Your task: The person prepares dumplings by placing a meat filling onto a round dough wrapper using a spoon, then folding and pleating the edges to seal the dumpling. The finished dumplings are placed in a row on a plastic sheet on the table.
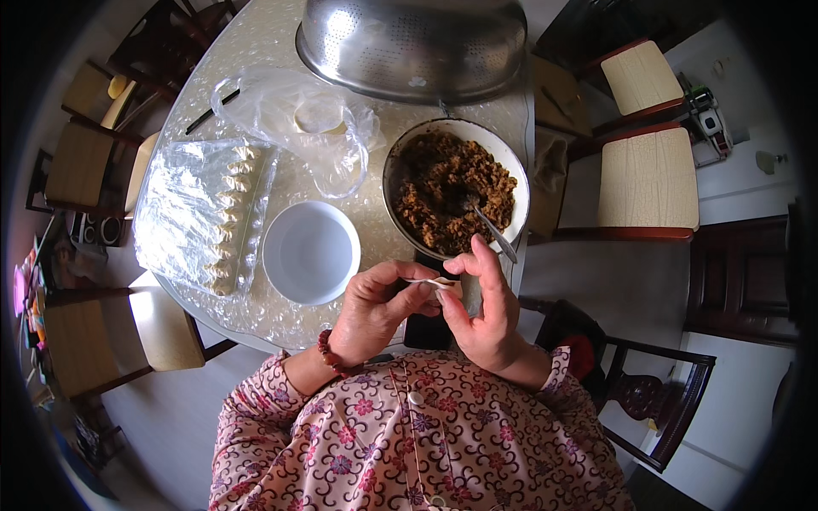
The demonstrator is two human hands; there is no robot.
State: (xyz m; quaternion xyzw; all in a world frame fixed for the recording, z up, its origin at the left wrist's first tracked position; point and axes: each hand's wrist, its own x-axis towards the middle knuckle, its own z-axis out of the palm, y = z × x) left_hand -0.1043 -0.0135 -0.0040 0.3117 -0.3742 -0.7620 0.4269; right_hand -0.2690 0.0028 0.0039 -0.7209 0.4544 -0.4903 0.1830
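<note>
My left hand (386,310) pinches a small pale dumpling wrapper (450,289) between thumb and fingers, and a bit of dark filling shows at its fold. On the wrapper's right side, my right hand (489,306) touches it with the thumb; its index finger is bent and stands apart above. Just beyond the hands is an enamel basin (521,172) of brown minced filling (441,211), with a metal spoon (495,233) stuck in it. A white bowl (312,252) stands left of the basin; whether it holds liquid is unclear. Folded dumplings (227,227) lie in a row on clear plastic sheeting (179,211).
A thin plastic bag (268,105) with round wrappers (319,118) lies behind the white bowl, beside a dark stick (211,114). A perforated metal colander (409,51) sits upside down at the back. Under my hands is a dark phone-like object (427,331). Chairs (648,175) flank the table.
</note>
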